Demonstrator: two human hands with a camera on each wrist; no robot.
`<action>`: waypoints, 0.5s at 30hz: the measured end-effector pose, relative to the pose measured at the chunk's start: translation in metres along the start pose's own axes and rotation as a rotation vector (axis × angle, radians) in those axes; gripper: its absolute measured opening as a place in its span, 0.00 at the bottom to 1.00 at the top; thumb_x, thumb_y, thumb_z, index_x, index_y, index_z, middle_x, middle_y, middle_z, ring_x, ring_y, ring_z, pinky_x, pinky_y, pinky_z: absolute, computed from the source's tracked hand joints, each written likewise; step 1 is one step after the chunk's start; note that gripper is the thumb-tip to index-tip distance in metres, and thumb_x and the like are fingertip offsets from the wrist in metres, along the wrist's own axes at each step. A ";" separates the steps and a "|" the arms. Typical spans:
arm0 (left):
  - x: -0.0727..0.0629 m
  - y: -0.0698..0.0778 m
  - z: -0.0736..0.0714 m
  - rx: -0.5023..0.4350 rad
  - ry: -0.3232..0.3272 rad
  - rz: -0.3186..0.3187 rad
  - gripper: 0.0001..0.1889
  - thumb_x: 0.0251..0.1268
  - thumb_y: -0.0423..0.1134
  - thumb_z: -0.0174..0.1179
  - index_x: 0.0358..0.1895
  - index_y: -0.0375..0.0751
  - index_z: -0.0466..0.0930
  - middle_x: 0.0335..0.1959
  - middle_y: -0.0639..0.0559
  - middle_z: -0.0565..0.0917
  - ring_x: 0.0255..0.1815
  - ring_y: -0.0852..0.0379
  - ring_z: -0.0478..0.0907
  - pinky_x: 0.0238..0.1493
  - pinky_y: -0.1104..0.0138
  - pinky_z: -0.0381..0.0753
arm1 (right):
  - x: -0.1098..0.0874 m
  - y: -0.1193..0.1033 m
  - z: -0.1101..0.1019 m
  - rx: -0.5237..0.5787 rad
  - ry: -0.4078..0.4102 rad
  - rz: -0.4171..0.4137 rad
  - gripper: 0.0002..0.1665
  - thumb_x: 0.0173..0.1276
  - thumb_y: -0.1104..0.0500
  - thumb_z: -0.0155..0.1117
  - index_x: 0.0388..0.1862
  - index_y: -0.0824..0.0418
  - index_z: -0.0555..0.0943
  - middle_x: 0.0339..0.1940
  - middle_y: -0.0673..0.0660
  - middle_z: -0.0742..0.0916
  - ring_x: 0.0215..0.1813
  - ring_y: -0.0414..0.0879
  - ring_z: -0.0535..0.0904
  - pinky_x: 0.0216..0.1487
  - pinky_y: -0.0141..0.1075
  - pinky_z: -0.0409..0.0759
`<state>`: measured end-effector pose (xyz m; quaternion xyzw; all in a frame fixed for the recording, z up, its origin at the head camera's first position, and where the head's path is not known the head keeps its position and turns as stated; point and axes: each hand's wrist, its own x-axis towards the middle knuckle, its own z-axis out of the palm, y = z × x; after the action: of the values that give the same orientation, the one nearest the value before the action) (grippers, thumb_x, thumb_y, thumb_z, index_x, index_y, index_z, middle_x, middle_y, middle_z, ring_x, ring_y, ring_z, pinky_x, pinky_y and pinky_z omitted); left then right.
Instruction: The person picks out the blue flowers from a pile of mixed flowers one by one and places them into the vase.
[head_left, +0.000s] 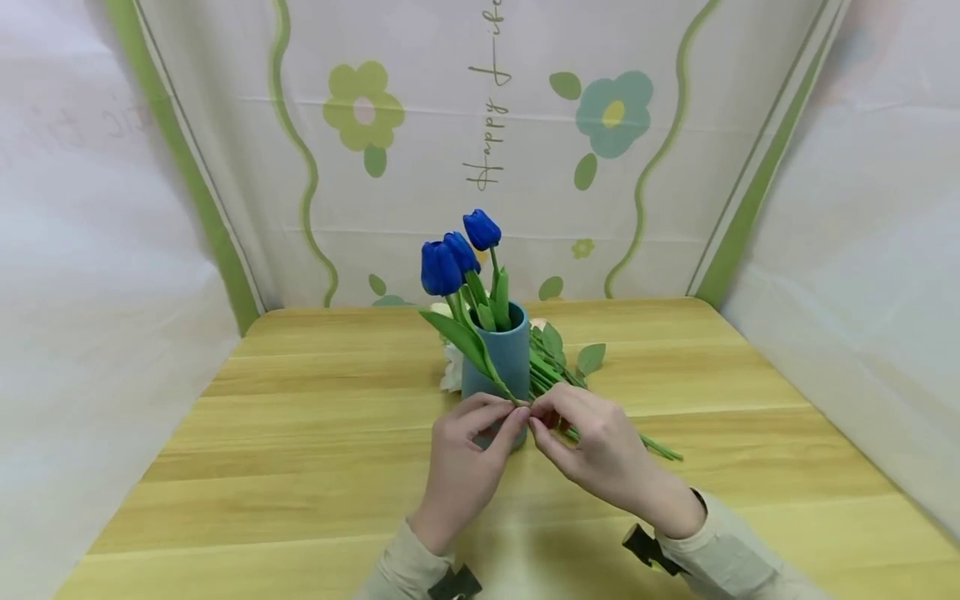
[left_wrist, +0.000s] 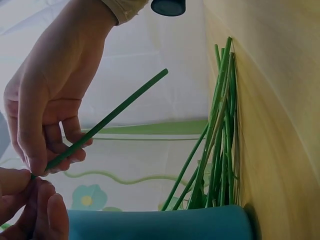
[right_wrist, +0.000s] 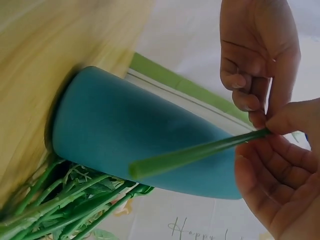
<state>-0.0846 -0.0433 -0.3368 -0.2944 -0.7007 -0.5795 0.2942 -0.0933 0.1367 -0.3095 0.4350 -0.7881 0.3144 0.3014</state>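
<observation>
A blue tulip (head_left: 440,268) with a long green leaf leans in front of a blue-grey vase (head_left: 504,354). My left hand (head_left: 459,458) pinches its stem (right_wrist: 200,152) between thumb and fingertips. Close beside it, my right hand (head_left: 600,450) pinches the same stem, so the fingertips of both hands meet. The cut end of the stem juts out past the fingers in both wrist views. Two more blue tulips (head_left: 482,229) rise from the vase mouth, one partly hidden behind the held bloom. The vase stands upright just beyond my hands.
Green stems (left_wrist: 220,135) lie bundled on the table right of the vase, with leaves (head_left: 591,358) at the far end. White petals (head_left: 452,368) show behind the vase on the left. A printed cloth (head_left: 442,108) backs the wooden table (head_left: 322,450).
</observation>
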 end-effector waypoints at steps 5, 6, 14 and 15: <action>-0.001 -0.002 -0.002 0.038 0.036 0.063 0.02 0.65 0.30 0.66 0.36 0.38 0.88 0.33 0.52 0.83 0.28 0.60 0.80 0.29 0.71 0.81 | -0.004 -0.002 -0.003 0.126 0.037 0.093 0.04 0.68 0.67 0.64 0.37 0.58 0.82 0.33 0.47 0.83 0.31 0.38 0.78 0.31 0.29 0.79; -0.001 -0.002 -0.003 0.046 0.046 0.067 0.02 0.65 0.30 0.66 0.37 0.38 0.87 0.33 0.52 0.83 0.29 0.60 0.80 0.29 0.71 0.81 | -0.005 -0.003 -0.004 0.143 0.053 0.116 0.06 0.66 0.68 0.65 0.37 0.58 0.82 0.33 0.47 0.83 0.32 0.38 0.78 0.31 0.30 0.79; 0.004 0.001 -0.009 0.062 0.103 0.128 0.04 0.63 0.27 0.66 0.38 0.37 0.87 0.34 0.51 0.83 0.29 0.58 0.80 0.29 0.69 0.81 | -0.012 -0.003 -0.019 0.192 0.224 0.200 0.11 0.61 0.75 0.66 0.37 0.62 0.83 0.32 0.51 0.85 0.33 0.43 0.80 0.35 0.30 0.80; 0.006 0.002 -0.010 0.061 0.109 0.138 0.04 0.63 0.27 0.65 0.38 0.37 0.87 0.34 0.51 0.83 0.29 0.58 0.80 0.29 0.69 0.81 | -0.014 -0.002 -0.020 0.200 0.240 0.204 0.11 0.61 0.76 0.66 0.37 0.62 0.83 0.32 0.52 0.85 0.33 0.43 0.80 0.34 0.30 0.80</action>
<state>-0.0863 -0.0529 -0.3297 -0.3011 -0.6790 -0.5515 0.3797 -0.0815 0.1577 -0.3069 0.3400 -0.7514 0.4697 0.3150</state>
